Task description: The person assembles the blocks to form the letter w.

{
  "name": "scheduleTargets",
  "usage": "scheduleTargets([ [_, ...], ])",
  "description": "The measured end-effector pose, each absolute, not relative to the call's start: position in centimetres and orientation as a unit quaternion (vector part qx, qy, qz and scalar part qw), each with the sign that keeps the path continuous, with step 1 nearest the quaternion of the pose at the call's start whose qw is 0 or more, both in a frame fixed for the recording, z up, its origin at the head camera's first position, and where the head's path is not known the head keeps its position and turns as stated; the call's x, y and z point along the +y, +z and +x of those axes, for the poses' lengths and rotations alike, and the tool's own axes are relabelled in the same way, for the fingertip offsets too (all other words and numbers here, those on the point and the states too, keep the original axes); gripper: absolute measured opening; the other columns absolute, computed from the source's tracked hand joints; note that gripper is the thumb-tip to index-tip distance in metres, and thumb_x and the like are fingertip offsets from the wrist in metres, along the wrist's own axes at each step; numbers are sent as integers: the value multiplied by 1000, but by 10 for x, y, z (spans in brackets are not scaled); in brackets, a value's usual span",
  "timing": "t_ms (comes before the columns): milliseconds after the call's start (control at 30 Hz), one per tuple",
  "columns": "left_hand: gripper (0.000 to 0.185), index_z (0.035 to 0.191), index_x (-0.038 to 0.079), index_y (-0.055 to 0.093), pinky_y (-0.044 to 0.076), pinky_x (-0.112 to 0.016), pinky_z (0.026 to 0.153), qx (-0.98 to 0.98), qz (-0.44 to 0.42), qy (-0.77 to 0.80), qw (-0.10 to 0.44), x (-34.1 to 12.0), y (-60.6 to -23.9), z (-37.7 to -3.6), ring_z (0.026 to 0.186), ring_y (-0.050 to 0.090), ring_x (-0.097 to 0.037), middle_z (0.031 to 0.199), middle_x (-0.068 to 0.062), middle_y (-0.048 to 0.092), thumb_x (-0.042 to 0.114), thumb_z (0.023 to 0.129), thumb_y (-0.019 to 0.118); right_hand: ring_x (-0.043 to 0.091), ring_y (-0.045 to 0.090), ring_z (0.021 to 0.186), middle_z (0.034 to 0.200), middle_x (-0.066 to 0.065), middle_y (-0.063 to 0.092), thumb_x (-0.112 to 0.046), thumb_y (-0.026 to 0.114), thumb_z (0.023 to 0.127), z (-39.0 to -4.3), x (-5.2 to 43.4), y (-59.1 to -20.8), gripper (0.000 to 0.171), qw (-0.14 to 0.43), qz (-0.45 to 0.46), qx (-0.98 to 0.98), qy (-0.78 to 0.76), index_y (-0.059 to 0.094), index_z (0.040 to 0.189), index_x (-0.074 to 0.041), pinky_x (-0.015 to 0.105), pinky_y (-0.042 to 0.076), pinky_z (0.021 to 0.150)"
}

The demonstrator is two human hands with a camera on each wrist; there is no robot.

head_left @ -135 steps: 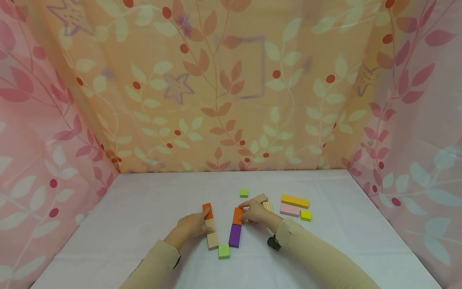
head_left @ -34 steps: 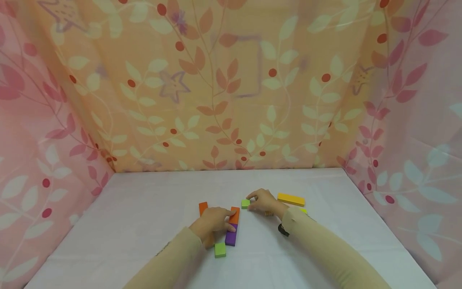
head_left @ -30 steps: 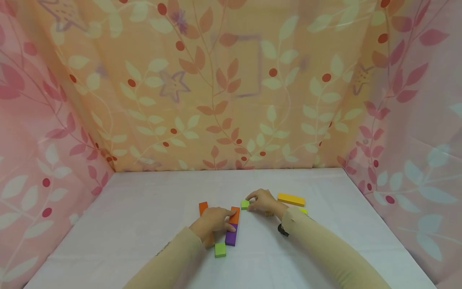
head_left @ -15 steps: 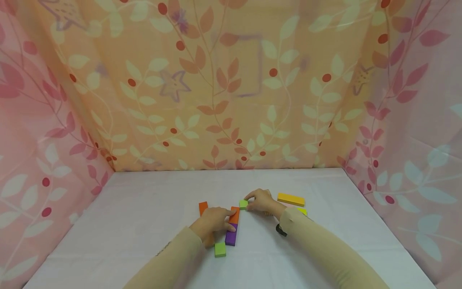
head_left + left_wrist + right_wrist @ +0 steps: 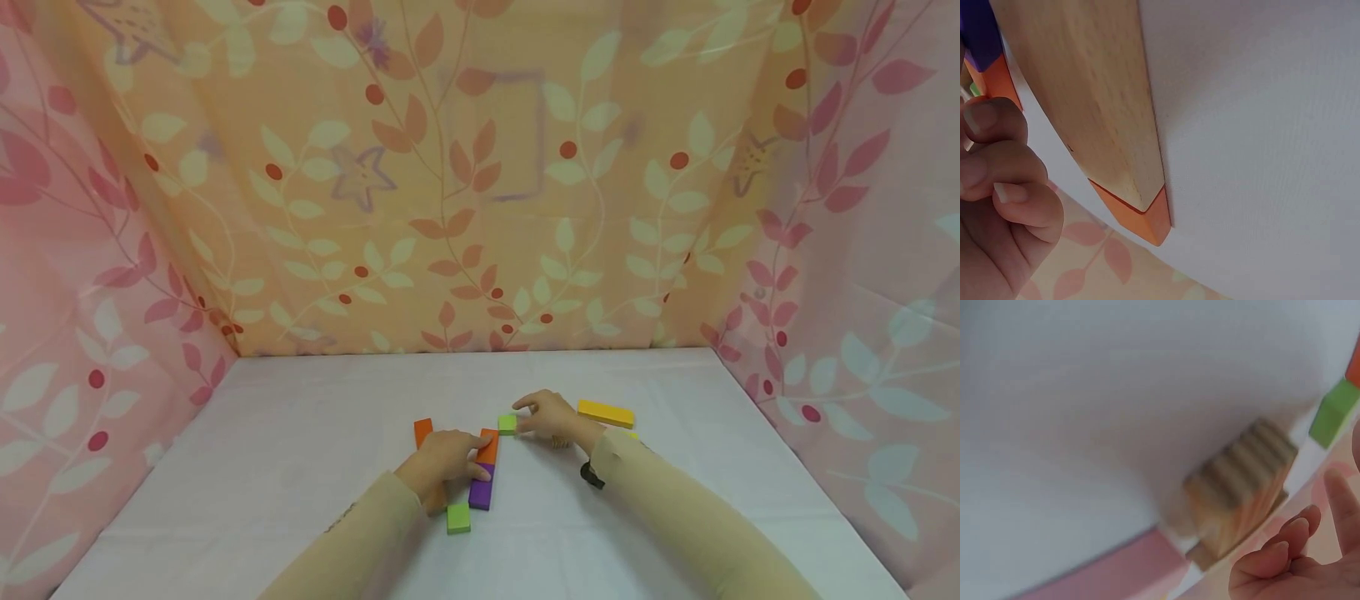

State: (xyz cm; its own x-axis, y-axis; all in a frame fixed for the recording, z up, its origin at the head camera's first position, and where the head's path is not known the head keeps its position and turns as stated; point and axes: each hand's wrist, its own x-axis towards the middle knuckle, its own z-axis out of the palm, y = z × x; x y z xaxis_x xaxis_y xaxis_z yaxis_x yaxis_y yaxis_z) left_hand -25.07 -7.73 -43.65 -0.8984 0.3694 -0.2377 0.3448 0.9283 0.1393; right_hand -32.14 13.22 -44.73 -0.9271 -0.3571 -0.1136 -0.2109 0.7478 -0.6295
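My left hand (image 5: 444, 458) lies over the left row of blocks, whose orange far end (image 5: 422, 432) sticks out. Its fingertips press on the orange block (image 5: 489, 447) that adjoins the purple block (image 5: 480, 493). The left wrist view shows the curled fingers (image 5: 997, 156) beside a plain wooden block (image 5: 1097, 94) with an orange block (image 5: 1141, 215) at its end. My right hand (image 5: 551, 414) sits just right of a small green cube (image 5: 507, 424) at the orange block's far end, fingers loose. In the right wrist view the green cube (image 5: 1334, 412) lies apart from the fingers (image 5: 1285, 556).
A second green cube (image 5: 458, 517) lies near the purple block. A long yellow block (image 5: 605, 412) lies right of my right hand. A striped wooden block (image 5: 1241, 481) and a pink block (image 5: 1116, 569) sit under my right wrist. Patterned cloth walls the white table (image 5: 300, 433) on three sides.
My left hand moved from the left row to the orange-purple row. The green cube came down beside the orange block's far end. In the last half second my right fingers eased off it.
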Motion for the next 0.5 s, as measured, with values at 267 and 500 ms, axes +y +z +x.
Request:
scheduleTargets([
  [267, 66, 138, 23, 58, 45, -41, 97, 973, 181, 52, 130, -77, -438, -250, 118, 57, -25, 127, -3, 64, 54, 80, 71, 30, 51, 106, 125, 17, 55, -13, 77, 83, -321, 161, -438, 41, 126, -127, 909, -377, 67, 123, -7, 49, 44, 92],
  [500, 64, 137, 22, 58, 43, -41, 99, 973, 178, 57, 135, -77, -434, -247, 120, 56, -26, 128, -4, 63, 51, 81, 71, 24, 48, 92, 104, 11, 57, -18, 78, 83, -322, 184, -441, 46, 113, -176, 919, -336, 64, 125, -3, 35, 41, 73],
])
